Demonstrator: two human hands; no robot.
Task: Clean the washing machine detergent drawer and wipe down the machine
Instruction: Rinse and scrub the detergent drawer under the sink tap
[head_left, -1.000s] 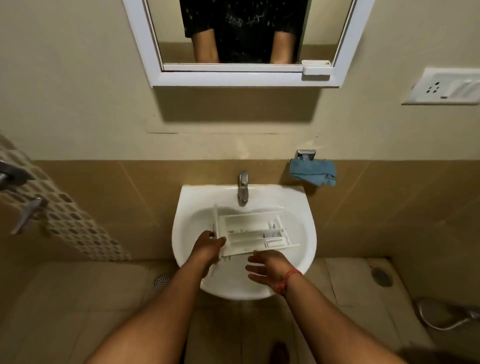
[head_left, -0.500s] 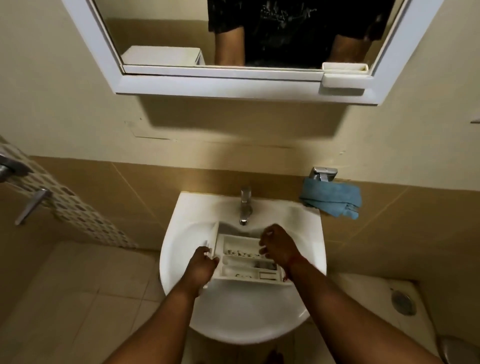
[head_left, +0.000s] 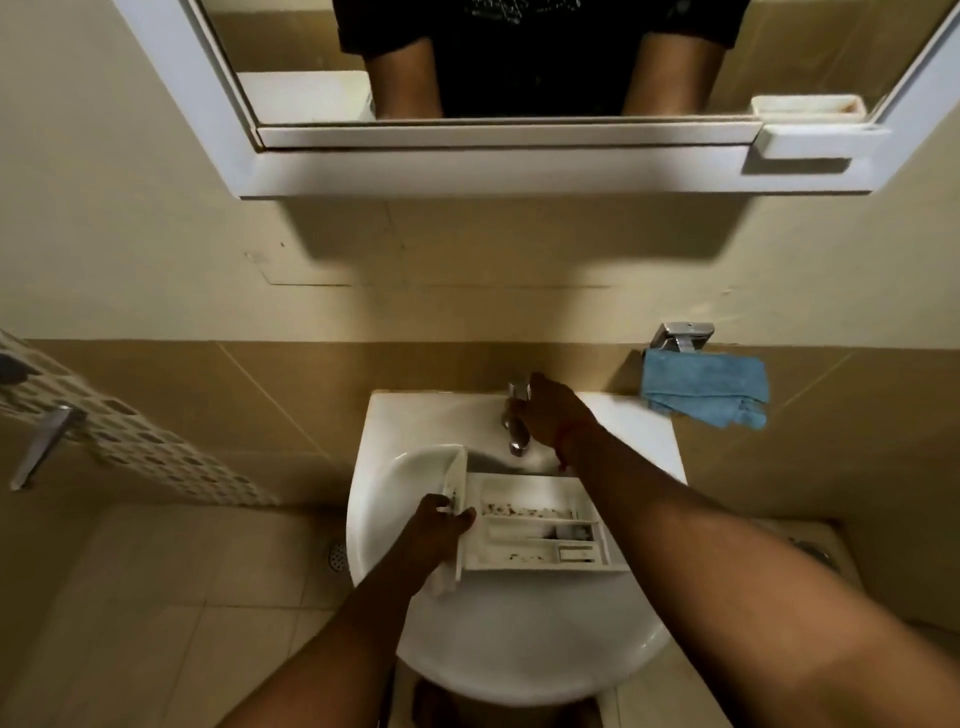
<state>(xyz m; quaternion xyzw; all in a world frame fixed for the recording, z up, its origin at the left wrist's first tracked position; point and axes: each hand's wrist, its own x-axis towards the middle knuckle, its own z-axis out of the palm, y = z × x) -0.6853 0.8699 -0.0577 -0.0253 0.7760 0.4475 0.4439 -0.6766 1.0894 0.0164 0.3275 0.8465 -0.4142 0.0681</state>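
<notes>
A white detergent drawer (head_left: 535, 525) with dark grime in its compartments lies in the white sink (head_left: 509, 649). My left hand (head_left: 441, 525) grips the drawer's front panel at its left end. My right hand (head_left: 550, 410) is up at the back of the sink, its fingers wrapped round the chrome tap (head_left: 517, 418). No water is visible running. A blue cloth (head_left: 706, 387) hangs from a metal holder on the wall to the right of the sink.
A white-framed mirror (head_left: 498, 166) hangs above the sink and reflects a person's arms and dark shirt. A small white dish (head_left: 808, 106) sits on the mirror's ledge. A metal lever (head_left: 41, 447) sticks out at the left. Floor drains lie either side of the sink.
My right hand left the drawer and rose to the tap at the back of the sink. My left hand kept its hold on the drawer. The camera came closer and tilted down.
</notes>
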